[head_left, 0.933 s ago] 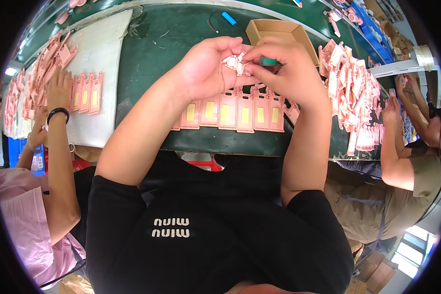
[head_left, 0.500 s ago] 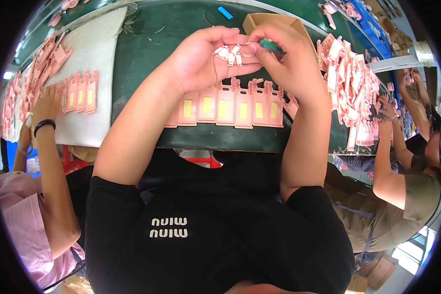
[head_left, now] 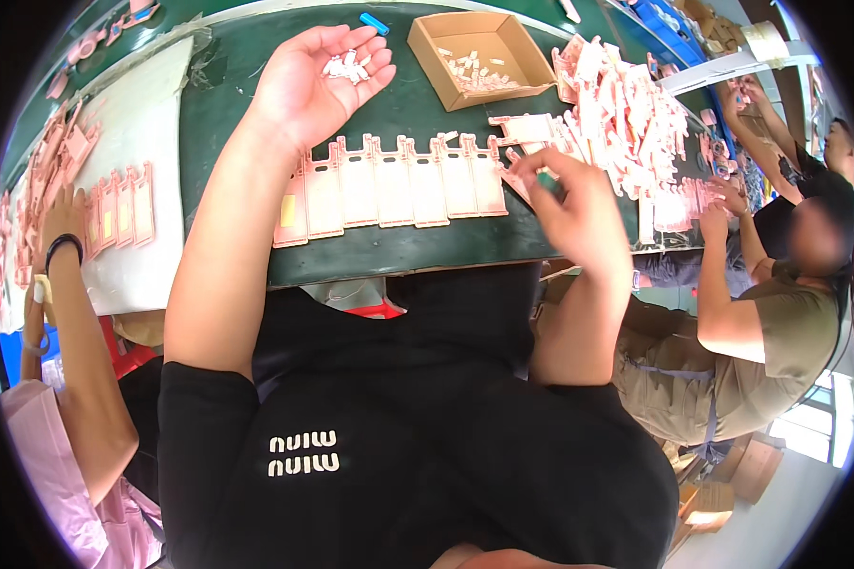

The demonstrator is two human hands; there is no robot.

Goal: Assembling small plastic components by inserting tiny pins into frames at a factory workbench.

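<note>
My left hand (head_left: pixel 315 85), palm up and cupped, holds several small white pieces (head_left: pixel 348 66) on its fingers above the table. Bent in toward the right end of a row, my right hand (head_left: pixel 579 201) has thumb and forefinger close together at a tilted pink card holder (head_left: pixel 514 178); their exact contact is hard to see. Below my left hand, several flat pink card holders (head_left: pixel 359 190) lie side by side. A yellow patch shows on the leftmost holder (head_left: pixel 292 216), while glare washes out the others.
An open cardboard box (head_left: pixel 434 68) with loose white pieces stands at the back, near a blue cylinder (head_left: pixel 374 23). Pink parts (head_left: pixel 621 109) are heaped at right. A co-worker's hand (head_left: pixel 64 220) works at left by more holders; another person (head_left: pixel 788 327) works at right.
My hands have moved apart. The left has shifted left with the white pieces; the right has come down to the row's right end. The box's contents now show.
</note>
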